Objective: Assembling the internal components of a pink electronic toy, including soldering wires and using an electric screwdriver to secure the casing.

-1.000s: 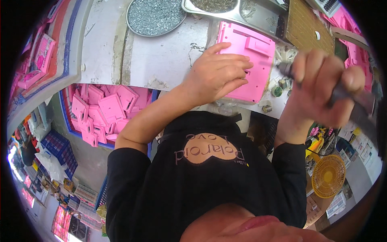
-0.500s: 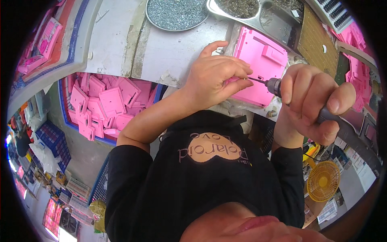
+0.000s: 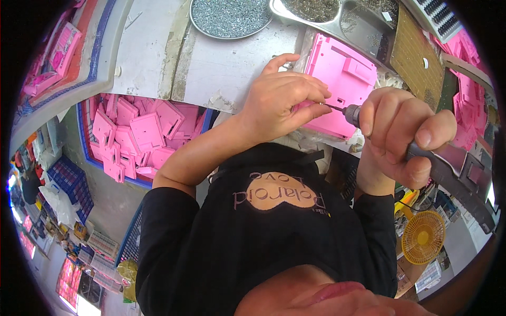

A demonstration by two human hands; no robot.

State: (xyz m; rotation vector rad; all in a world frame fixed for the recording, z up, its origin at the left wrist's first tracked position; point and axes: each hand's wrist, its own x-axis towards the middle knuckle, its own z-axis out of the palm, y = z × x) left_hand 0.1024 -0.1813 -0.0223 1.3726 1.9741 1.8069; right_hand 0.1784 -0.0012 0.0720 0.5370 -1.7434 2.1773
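Note:
A pink plastic housing point(image 3: 337, 68) lies on the worktable in front of me, with a raised block and a small slot on its upper face. Over its left edge, my left hand point(image 3: 290, 97) has thumb and forefinger pinched together; what they hold is too small to make out. The tip of a thin bit meets those fingertips. That bit belongs to a dark grey power screwdriver point(image 3: 448, 168), which my right hand point(image 3: 403, 131) grips, its fingers wrapped round the body. The screwdriver lies nearly level, pointing left.
A round metal tray point(image 3: 232, 18) of silvery screws stands at the back, beside a metal divided tray point(image 3: 363, 37) with small dark screws. Below the table's left side, a blue crate point(image 3: 87, 142) holds several pink housings point(image 3: 147, 131). A yellow fan point(image 3: 423, 237) stands at lower right.
My right hand and the screwdriver have shifted slightly left, toward my left fingertips, and the tool's rear end has swung into fuller view. My left hand has barely moved.

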